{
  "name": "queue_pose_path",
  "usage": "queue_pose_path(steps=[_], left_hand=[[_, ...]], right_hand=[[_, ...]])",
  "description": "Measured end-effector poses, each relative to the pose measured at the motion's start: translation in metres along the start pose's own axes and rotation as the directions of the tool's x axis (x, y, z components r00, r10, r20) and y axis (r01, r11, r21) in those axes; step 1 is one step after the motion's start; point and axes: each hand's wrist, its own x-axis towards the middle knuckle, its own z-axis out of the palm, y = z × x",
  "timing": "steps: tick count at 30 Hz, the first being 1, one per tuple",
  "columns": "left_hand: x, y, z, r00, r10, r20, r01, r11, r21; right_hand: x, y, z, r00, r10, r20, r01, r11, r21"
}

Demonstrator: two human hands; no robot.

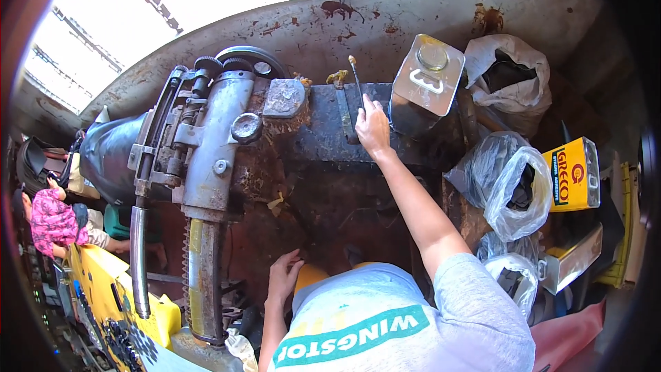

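Gripping a thin dark stick, tan-tipped — right fingers closed; left fingers loosely extended.

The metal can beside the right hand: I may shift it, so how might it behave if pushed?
The metal can is probably stiff, given its flat top and straight edges. Its boxy shape should resist rolling. Opaque walls leave weight uncertain.

Workshop with heavy metal machine
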Motion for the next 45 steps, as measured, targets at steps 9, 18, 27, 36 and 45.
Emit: queue_pose_path(steps=[9, 18, 27, 36, 45], left_hand=[[0.089, 0.066, 0.02, 0.978, 0.188, 0.091, -0.15, 0.937, -0.315], [0.239, 0.127, 0.081, 0.972, 0.234, -0.011, -0.204, 0.823, -0.53], [0.338, 0.148, 0.115, 0.91, 0.238, -0.34, -0.286, 0.953, -0.097], [0.357, 0.166, 0.108, 0.936, 0.133, -0.325, -0.165, 0.984, -0.074], [0.366, 0.164, 0.099, 0.957, 0.035, -0.287, -0.083, 0.984, -0.155]], right_hand=[[-0.044, 0.002, -0.018, 0.999, 0.002, 0.036, -0.004, 0.998, 0.064], [-0.065, -0.009, -0.047, 0.989, 0.107, 0.098, -0.113, 0.992, 0.06], [0.006, -0.02, -0.019, 0.994, -0.031, 0.104, 0.02, 0.995, 0.098], [0.058, 0.003, 0.018, 0.986, -0.02, 0.165, -0.004, 0.99, 0.142], [0.075, 0.001, 0.038, 0.97, -0.011, 0.241, 0.007, 1.0, 0.016]])
